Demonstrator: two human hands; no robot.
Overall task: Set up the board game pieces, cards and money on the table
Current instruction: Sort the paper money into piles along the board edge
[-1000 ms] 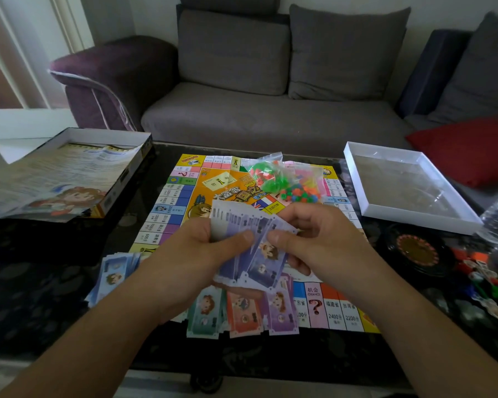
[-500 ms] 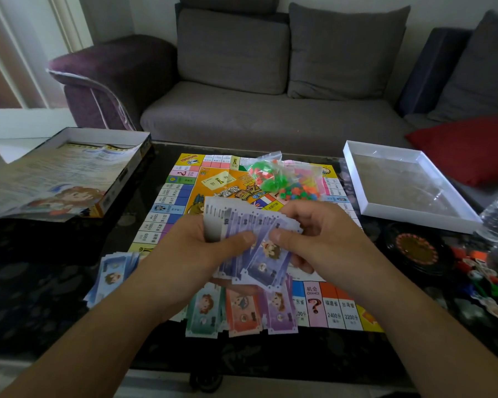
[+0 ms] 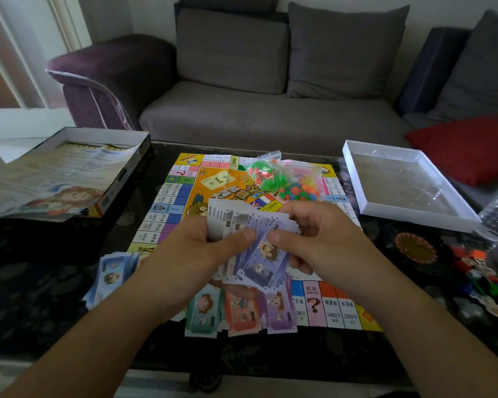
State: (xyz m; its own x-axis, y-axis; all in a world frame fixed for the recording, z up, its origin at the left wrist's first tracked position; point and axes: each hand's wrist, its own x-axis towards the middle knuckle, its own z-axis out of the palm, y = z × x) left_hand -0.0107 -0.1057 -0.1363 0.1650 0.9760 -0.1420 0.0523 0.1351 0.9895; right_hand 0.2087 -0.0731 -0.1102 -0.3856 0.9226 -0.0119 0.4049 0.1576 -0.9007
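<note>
Dark glass counter (image 3: pixel 55 282) in front of a grey sofa (image 3: pixel 270 116). Far left: open game box (image 3: pixel 121 179) with a printed sheet (image 3: pixel 49 179) lying in it. Next, a fanned blue note pile (image 3: pixel 110 271) on the counter at the board's near-left corner. Game board (image 3: pixel 179 202) centred, flat. Left hand (image 3: pixel 190 254) and right hand (image 3: pixel 322 239) over the board's near half, both pinching one fanned stack of purple notes (image 3: pixel 259 248), thumbs on top, nearly touching. Below the hands: teal notes (image 3: pixel 203 314), orange notes (image 3: pixel 242 314), purple pile (image 3: pixel 281 314) side by side on the board's near edge. Clear bag of coloured pieces (image 3: pixel 282 179) on the board's far side. Right: white tray (image 3: pixel 414 214), then loose tokens (image 3: pixel 483 271) near the counter's right edge.
</note>
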